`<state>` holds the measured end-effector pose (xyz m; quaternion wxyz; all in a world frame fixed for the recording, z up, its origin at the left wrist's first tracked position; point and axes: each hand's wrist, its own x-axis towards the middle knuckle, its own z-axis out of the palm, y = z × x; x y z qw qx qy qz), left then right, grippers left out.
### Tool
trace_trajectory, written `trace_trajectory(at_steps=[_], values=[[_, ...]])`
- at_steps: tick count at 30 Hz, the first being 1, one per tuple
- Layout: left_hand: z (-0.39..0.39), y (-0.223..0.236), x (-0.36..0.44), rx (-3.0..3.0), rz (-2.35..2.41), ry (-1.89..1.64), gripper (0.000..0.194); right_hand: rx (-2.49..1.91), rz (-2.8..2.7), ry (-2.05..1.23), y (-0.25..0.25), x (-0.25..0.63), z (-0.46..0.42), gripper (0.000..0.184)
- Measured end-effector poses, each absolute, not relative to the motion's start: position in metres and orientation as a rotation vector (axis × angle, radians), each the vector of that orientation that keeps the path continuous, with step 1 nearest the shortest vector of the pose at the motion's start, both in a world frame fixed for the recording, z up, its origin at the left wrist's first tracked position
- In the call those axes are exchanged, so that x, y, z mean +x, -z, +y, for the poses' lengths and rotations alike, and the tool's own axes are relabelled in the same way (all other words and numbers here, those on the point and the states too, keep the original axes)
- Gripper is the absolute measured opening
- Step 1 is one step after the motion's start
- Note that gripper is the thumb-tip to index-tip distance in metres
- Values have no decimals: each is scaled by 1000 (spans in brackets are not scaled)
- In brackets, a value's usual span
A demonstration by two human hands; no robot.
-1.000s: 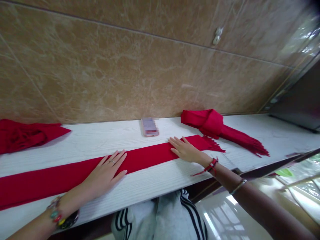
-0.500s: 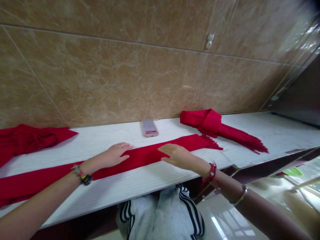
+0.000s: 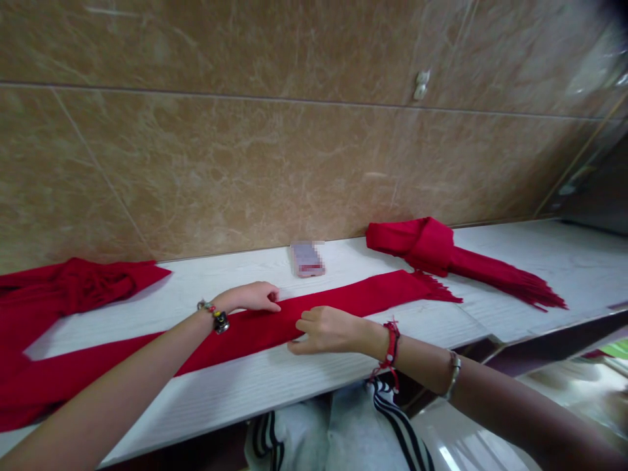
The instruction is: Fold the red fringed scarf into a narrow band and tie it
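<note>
A long red scarf lies stretched along the white tabletop, its fringed end to the right. My left hand is at the scarf's far edge, with bent fingers and thumb closed on it. At the near edge, my right hand has curled fingers over the cloth and its thumb beside the border; it appears to pinch that edge. The fingertips of both hands are partly hidden. Leftward, the scarf runs behind my left forearm to a bunched heap of red cloth.
A knotted red scarf with fringe lies at the back right. A phone rests near the tiled wall. The white table ends close in front of my lap. A small white fixture is on the wall.
Both hands have gone from flat, outstretched fingers on the scarf to curled fingers at its two long edges. My right hand has come nearer to me. The view has shifted slightly left.
</note>
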<state>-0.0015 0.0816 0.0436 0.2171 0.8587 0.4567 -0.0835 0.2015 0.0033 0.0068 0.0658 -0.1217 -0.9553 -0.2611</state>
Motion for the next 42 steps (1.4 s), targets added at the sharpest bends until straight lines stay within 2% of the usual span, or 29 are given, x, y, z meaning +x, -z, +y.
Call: trace_trajectory(at_steps=[3, 14, 21, 28, 32, 36, 42], values=[[87, -41, -1, 2344, 1237, 201, 21, -420, -2843, 810, -5, 200, 4, 15], [100, -42, 7, 2270, 1077, 68, 27, -730, -2573, 801, 0, 184, -3, 14], [104, -95, 32, 2104, 950, -313, 36, -1015, -2440, 819, -45, 216, -10, 28], [110, -140, 135, 1797, 670, -509, 33, -1263, -2260, 889, -97, 305, -15, 30], [120, -126, 199, 1725, 515, -449, 37, -1396, -2203, 977, -89, 363, -18, 32], [129, -90, 249, 1927, 572, -327, 38, -1477, -2298, 1033, -56, 403, -18, 29], [124, -45, 284, 2336, 592, -286, 35, -1498, -2435, 810, -5, 429, -8, 22]])
